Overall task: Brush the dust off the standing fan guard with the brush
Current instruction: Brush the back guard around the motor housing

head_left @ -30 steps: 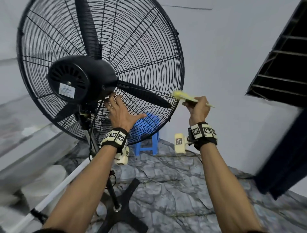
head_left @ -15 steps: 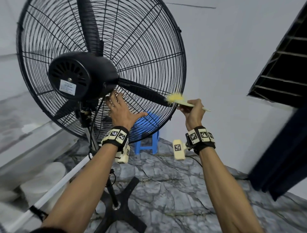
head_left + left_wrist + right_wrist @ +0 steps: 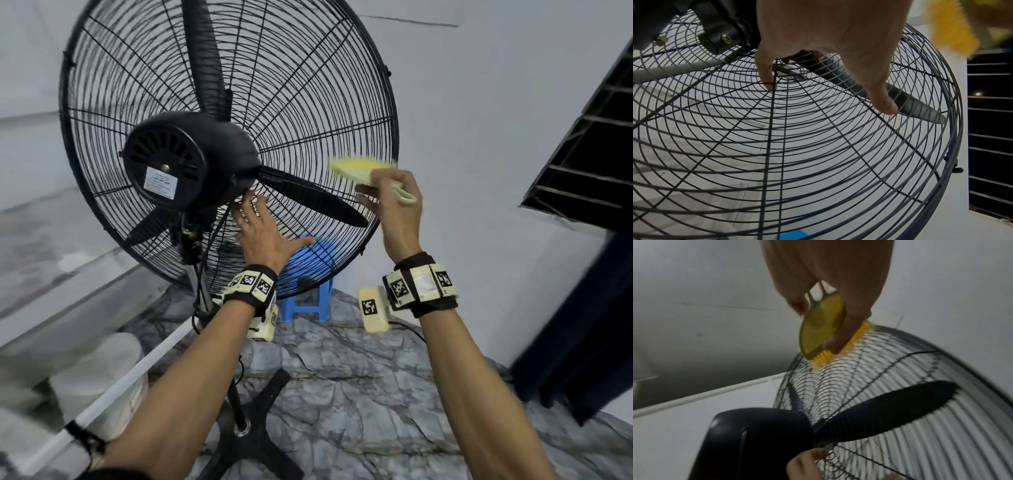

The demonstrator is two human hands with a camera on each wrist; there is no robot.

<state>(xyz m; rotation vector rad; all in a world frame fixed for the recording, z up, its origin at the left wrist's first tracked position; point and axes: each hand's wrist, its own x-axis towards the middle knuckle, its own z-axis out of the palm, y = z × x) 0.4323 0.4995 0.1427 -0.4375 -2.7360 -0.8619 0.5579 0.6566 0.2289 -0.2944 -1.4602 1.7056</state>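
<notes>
Standing right behind them: left hand [image 3: 265, 236] is spread flat, fingers straight, pressing on the guard [image 3: 308, 113] wires just below the motor [image 3: 185, 161], basically steadying the fan. Right hand [image 3: 394, 202] pinches the yellow brush [image 3: 359, 168] by its flat back near the handle, bristles on the wires close to the right rim. Brush looks like light plastic with bendy bristles, so a fingertip grip on the back seems plenty. Guard is thin wire, probably springy and a bit wobbly on that pole, hence the bracing hand I'd guess. Blades [image 3: 308, 198] sit just behind the wires. Further back there's a blue stool [image 3: 308, 301] against the wall
</notes>
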